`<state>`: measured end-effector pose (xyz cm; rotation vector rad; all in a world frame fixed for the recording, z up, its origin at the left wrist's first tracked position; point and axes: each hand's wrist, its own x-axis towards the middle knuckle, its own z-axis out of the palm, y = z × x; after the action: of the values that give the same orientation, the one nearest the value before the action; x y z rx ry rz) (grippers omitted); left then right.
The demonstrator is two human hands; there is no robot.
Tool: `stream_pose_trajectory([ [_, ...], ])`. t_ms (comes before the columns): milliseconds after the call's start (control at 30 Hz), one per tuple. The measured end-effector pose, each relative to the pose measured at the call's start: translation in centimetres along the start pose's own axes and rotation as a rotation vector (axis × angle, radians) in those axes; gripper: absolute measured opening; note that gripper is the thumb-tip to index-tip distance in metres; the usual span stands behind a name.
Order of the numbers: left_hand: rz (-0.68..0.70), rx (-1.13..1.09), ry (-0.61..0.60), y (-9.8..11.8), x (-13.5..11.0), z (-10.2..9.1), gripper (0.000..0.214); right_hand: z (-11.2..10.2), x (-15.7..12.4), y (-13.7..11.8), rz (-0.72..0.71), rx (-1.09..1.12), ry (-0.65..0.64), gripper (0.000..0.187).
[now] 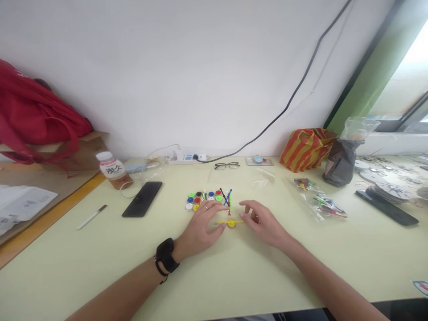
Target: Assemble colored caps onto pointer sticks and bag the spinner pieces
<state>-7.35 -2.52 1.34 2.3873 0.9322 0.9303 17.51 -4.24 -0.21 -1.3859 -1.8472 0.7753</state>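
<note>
A yellow arrow spinner (231, 224) on a small round base lies on the table between my hands. My left hand (203, 223) has its fingers spread, with the thumb tip close to the arrow's left end; I cannot tell whether it touches. Opposite it, my right hand (263, 221) has bent fingers with a gap between thumb and forefinger, and its thumb is near the arrow's right end. Just beyond them are several coloured discs (191, 200), partly hidden by my left hand. Loose arrows (230, 198) in red, green, blue and black lie beside the discs.
A black phone (142, 199), a pen (92, 217) and a drink bottle (114, 170) are on the left. Eyeglasses (226, 166) and a power strip (187, 158) sit by the wall. To the right are plastic packets (323, 203), a striped bag (306, 149) and another phone (386, 207).
</note>
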Motion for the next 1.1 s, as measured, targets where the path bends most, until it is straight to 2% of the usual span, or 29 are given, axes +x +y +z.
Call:
stream_pose_trajectory([
  [100,-0.013,0.013,0.073,-0.1,0.2,0.0,0.029,0.1,-0.2,-0.1,0.039,-0.057,0.061,0.066],
  [167,-0.028,0.024,0.115,-0.2,0.2,0.0,0.025,0.1,-0.3,-0.4,0.073,-0.107,0.089,0.074],
  [233,-0.044,0.028,0.152,-0.3,0.3,0.0,0.023,0.0,-0.4,-0.8,0.088,-0.133,0.100,0.064],
  [300,-0.053,0.025,0.179,-0.4,0.3,0.0,0.023,-0.5,-0.5,-1.4,0.079,-0.080,0.013,0.038],
  [333,-0.057,0.023,0.186,-0.5,0.3,0.0,0.023,-0.8,-0.5,-1.8,0.071,-0.013,-0.075,0.041],
  [400,-0.065,0.022,0.190,-0.6,0.3,0.0,0.022,-1.5,-0.5,-2.3,0.047,0.163,-0.242,0.060],
  [433,-0.069,0.025,0.193,-0.6,0.3,0.1,0.022,-1.7,-0.5,-2.5,0.028,0.238,-0.276,0.064],
  [500,-0.070,0.038,0.202,-0.8,0.3,0.0,0.022,-2.0,-0.4,-2.7,-0.011,0.300,-0.222,0.062],
  [600,-0.066,0.069,0.203,-1.1,0.5,0.0,0.023,-1.9,-0.2,-2.5,-0.023,0.256,-0.105,0.049],
  [767,-0.081,0.150,0.178,-1.7,0.5,0.0,0.025,-1.3,0.0,-2.0,-0.032,0.160,-0.099,0.026],
  [1100,-0.085,0.217,0.075,-1.9,0.3,-0.1,0.031,-0.2,-0.3,-0.9,-0.101,0.037,-0.140,0.030],
])
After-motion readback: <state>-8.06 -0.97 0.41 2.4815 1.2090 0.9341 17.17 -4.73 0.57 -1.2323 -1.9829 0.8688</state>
